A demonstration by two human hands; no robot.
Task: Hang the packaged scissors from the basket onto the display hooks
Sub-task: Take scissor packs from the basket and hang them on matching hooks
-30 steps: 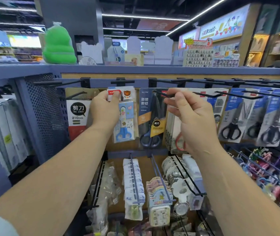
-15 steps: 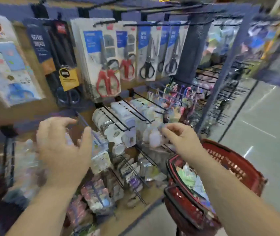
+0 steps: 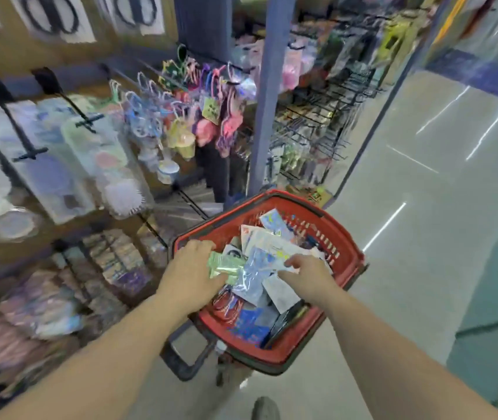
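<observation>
Head view: red basket (image 3: 351, 258) beside hook racks (image 3: 311, 122); glossy pale floor (image 3: 423, 253).

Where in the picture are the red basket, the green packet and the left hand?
red basket (image 3: 351, 249): head view, right rim.
green packet (image 3: 226, 264): head view, its middle.
left hand (image 3: 191, 268): head view, back of the hand.

We read the red slotted basket (image 3: 349, 253) as matt moulded plastic. In it, the green film packet (image 3: 226, 265) and the clear film packets (image 3: 257, 277) look glossy and crinkled. The thin black wire hooks (image 3: 17, 131) look metal. The pale floor (image 3: 423, 283) is smooth and polished.
</observation>
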